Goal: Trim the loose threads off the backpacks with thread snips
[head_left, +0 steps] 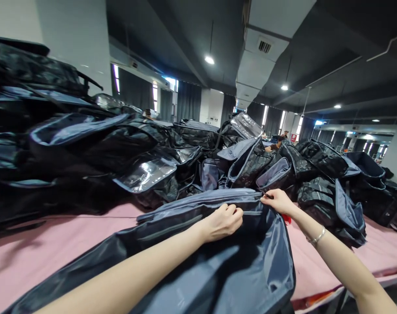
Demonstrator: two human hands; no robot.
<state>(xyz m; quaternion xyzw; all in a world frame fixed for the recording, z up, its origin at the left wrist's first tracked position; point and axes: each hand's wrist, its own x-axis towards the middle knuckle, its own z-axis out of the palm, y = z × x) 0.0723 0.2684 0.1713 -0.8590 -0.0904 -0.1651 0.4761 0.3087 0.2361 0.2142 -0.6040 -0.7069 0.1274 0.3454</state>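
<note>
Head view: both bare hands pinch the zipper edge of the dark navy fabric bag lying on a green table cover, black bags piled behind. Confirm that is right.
One detail is wrong: the table cover is pink, not green, as the head view shows. The rest stands: the left hand and right hand pinch the zipper edge of the dark navy fabric bag, with black bags piled behind.

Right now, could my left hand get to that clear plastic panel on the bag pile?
Probably yes: the left hand pinches the grey bag, and only open pink table lies before the clear panel.

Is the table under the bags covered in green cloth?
No, the table cover is pink, showing beside the bag that both hands grip.
</note>
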